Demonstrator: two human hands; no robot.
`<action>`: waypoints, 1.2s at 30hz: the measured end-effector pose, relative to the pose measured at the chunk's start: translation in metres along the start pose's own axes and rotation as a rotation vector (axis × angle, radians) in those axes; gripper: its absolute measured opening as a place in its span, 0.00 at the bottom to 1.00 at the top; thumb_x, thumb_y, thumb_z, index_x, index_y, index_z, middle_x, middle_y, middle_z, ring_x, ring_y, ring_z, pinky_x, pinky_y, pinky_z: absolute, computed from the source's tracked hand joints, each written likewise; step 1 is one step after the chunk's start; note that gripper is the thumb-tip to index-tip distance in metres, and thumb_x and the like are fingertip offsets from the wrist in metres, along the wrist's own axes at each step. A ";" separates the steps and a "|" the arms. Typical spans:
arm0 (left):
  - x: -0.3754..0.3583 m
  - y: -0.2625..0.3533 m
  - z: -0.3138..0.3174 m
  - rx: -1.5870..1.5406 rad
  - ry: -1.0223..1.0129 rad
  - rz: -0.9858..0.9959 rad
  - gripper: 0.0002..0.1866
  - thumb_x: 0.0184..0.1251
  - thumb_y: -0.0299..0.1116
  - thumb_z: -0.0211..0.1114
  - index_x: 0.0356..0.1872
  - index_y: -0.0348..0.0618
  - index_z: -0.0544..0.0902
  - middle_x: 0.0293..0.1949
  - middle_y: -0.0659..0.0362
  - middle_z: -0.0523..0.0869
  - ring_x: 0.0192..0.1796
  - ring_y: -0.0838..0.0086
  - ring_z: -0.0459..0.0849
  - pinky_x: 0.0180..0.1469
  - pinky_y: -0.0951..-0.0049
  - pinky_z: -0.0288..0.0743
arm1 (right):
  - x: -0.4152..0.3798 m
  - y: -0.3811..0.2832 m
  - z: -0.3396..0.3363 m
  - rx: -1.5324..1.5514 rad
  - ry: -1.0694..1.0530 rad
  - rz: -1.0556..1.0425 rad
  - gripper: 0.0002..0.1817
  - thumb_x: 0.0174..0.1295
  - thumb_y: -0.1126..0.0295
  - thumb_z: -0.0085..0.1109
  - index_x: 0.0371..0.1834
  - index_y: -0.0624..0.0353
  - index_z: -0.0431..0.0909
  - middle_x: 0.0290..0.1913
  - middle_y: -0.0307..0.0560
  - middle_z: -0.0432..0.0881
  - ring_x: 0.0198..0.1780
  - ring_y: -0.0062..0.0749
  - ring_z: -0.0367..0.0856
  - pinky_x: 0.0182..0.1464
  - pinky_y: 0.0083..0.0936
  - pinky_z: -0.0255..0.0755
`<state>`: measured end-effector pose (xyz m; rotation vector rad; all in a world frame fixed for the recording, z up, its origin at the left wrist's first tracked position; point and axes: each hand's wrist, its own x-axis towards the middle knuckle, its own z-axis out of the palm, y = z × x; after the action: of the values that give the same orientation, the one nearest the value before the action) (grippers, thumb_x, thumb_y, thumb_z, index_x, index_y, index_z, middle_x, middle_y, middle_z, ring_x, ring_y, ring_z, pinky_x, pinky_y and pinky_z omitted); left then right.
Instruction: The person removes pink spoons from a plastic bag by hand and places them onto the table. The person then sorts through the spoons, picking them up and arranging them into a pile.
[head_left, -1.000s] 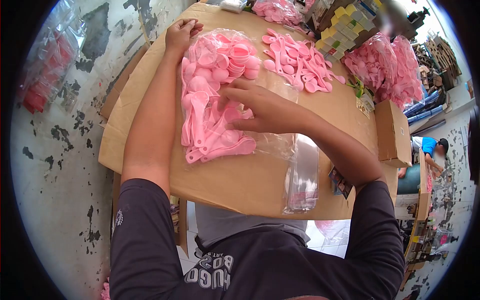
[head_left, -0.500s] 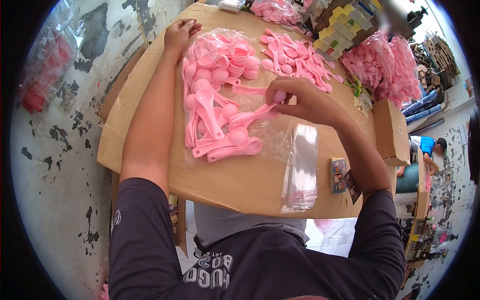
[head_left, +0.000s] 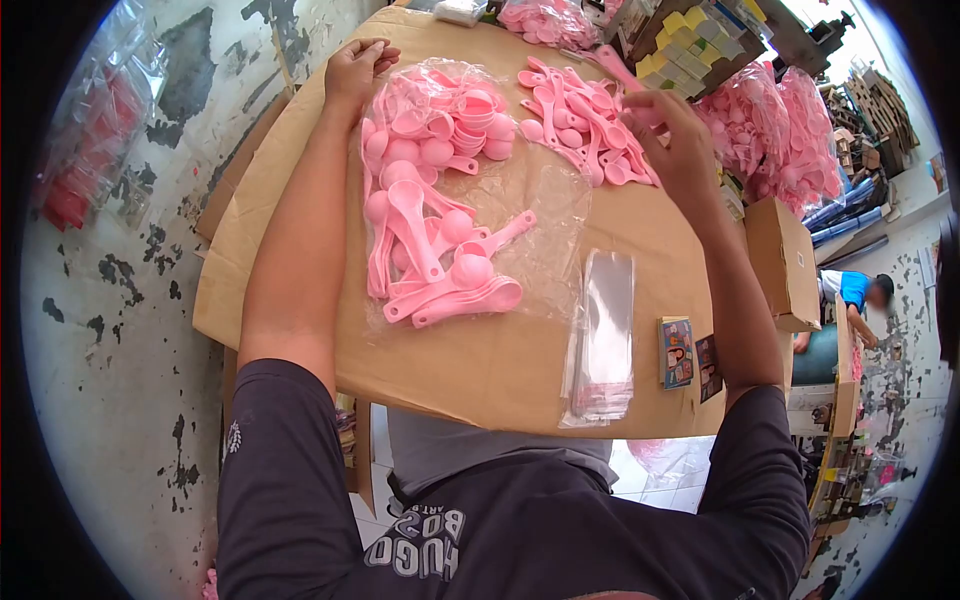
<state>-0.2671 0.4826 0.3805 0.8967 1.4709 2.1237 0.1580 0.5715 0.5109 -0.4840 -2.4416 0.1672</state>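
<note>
My right hand (head_left: 668, 125) is closed on a pink measuring spoon (head_left: 618, 68), over the right side of a loose pile of pink spoons (head_left: 580, 110). The spoon sticks out up and left past my fingers. My left hand (head_left: 362, 68) rests at the table's far left with its fingers curled; what they hold, if anything, is hidden. Beside its wrist lies a clear plastic bag (head_left: 560, 215) with many pink measuring spoons (head_left: 408, 225) in and on it. Several lie in the near part, and a denser bunch (head_left: 455, 120) sits at the far end under crumpled plastic.
Flat clear sleeves (head_left: 607, 330) and small printed cards (head_left: 677, 352) lie near the front edge of the paper-covered table (head_left: 480, 375). Yellow-and-white boxes (head_left: 680, 50), filled bags of pink spoons (head_left: 770, 135) and a cardboard box (head_left: 782, 265) stand right. Another person (head_left: 855, 300) is farther off.
My right hand has moved from above the plastic bag up and right to the loose pile. One pink spoon it held now lies on the bag. My left hand has hardly moved.
</note>
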 end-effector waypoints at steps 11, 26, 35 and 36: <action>0.003 -0.004 -0.002 0.000 -0.032 -0.008 0.15 0.82 0.28 0.58 0.59 0.26 0.81 0.52 0.44 0.91 0.56 0.64 0.91 0.60 0.75 0.86 | -0.029 -0.061 0.063 0.318 -0.589 -0.220 0.17 0.71 0.71 0.65 0.60 0.57 0.75 0.56 0.50 0.81 0.59 0.44 0.82 0.62 0.38 0.76; 0.003 -0.005 0.000 -0.019 -0.012 0.010 0.13 0.82 0.27 0.58 0.56 0.27 0.83 0.48 0.46 0.92 0.51 0.68 0.92 0.56 0.77 0.86 | -0.027 -0.054 0.042 0.370 -0.596 -0.117 0.11 0.71 0.72 0.65 0.52 0.60 0.77 0.48 0.46 0.79 0.55 0.38 0.80 0.57 0.35 0.74; 0.004 -0.005 -0.001 0.007 -0.010 0.007 0.13 0.82 0.28 0.58 0.55 0.27 0.83 0.48 0.46 0.92 0.50 0.69 0.92 0.55 0.78 0.86 | 0.002 0.014 0.018 0.638 -0.236 0.236 0.08 0.80 0.68 0.58 0.50 0.63 0.77 0.42 0.34 0.81 0.45 0.15 0.76 0.48 0.18 0.72; 0.004 -0.004 -0.001 0.002 -0.007 0.007 0.13 0.82 0.28 0.58 0.55 0.27 0.83 0.48 0.46 0.92 0.50 0.69 0.92 0.55 0.78 0.86 | 0.001 0.013 0.021 0.587 -0.261 0.189 0.08 0.80 0.68 0.59 0.50 0.62 0.77 0.42 0.35 0.80 0.45 0.15 0.76 0.48 0.19 0.72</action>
<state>-0.2711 0.4857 0.3775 0.9107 1.4691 2.1217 0.1480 0.5839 0.4917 -0.4407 -2.4280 1.0469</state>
